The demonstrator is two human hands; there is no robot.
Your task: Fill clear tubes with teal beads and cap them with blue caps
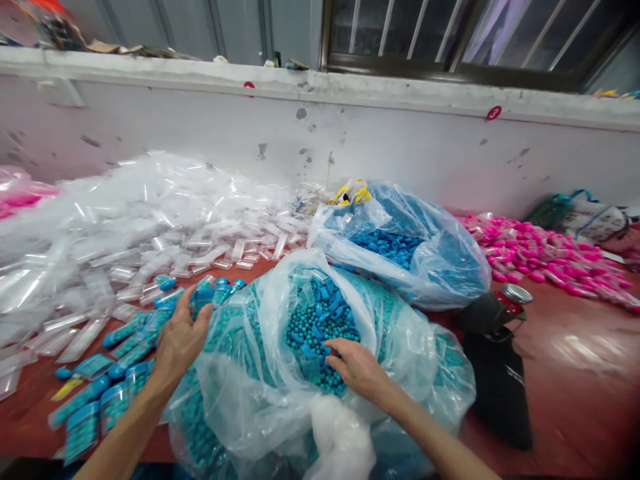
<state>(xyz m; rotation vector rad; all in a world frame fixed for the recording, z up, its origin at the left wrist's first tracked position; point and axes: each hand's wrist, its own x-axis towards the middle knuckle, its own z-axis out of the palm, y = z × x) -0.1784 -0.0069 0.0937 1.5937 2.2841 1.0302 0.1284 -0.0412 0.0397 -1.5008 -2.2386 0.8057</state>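
Observation:
My left hand [180,333] is over a pile of small clear boxes [145,337] with blue caps and teal beads inside. Its thumb and fingers are apart, beside a blue-capped box [203,293]; whether they touch it I cannot tell. At the mouth of a large clear plastic bag [240,393], my right hand [357,367] reaches in with thumb and forefinger slightly apart. Their tips are by the blue caps [325,300] that lie on loose teal beads [300,320]. I see nothing held in the right hand.
Empty clear plastic cases [165,213] are heaped at the left back. Behind the bead bag stands a bag of blue parts [390,247]. Pink pieces [545,257] lie at the right, near a silver-lidded jar [515,297] and a black pouch [495,387] on the red table [575,387].

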